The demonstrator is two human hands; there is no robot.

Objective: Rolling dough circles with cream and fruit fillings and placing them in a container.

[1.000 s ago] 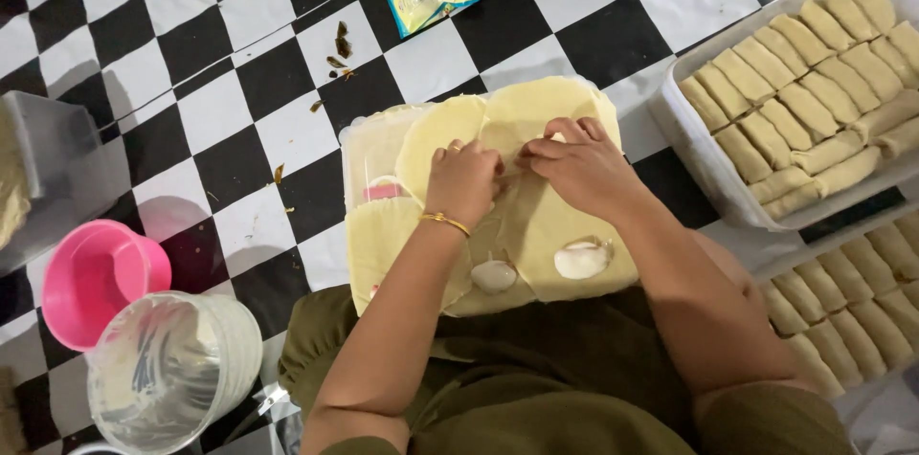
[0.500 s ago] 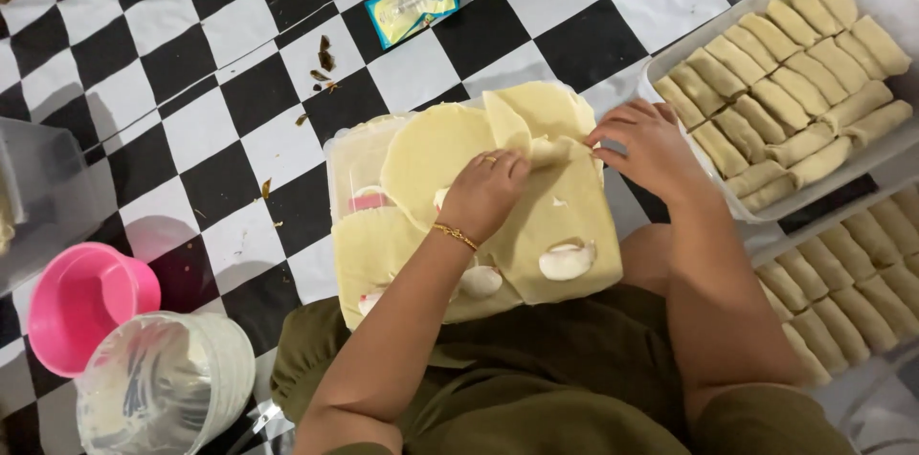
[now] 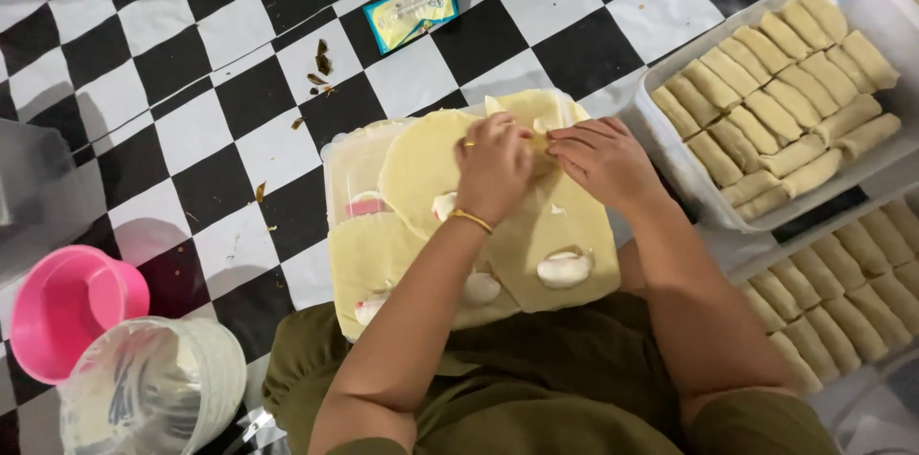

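Several thin pale-yellow wrapper sheets (image 3: 560, 225) lie spread over a clear plastic lid (image 3: 349, 177) on my lap, some with a white blob of filling (image 3: 565, 266) on them. My left hand (image 3: 493, 168), with a gold bracelet and a ring, and my right hand (image 3: 603, 160) meet at the far edge of the top sheet. Both pinch and fold the same wrapper there. The fold itself is mostly hidden by the fingers.
A white tray (image 3: 670, 144) of finished pale rolls sits at right, another tray (image 3: 862, 292) below it. A pink bowl (image 3: 62, 307) and a plastic-lined white tub (image 3: 153, 388) stand at left. A small yellow-blue packet (image 3: 412, 10) and crumbs lie on the black-and-white checkered floor.
The hands have stayed together on the wrapper while working its far edge. The camera has shifted, so the lid and trays sit slightly differently in view.
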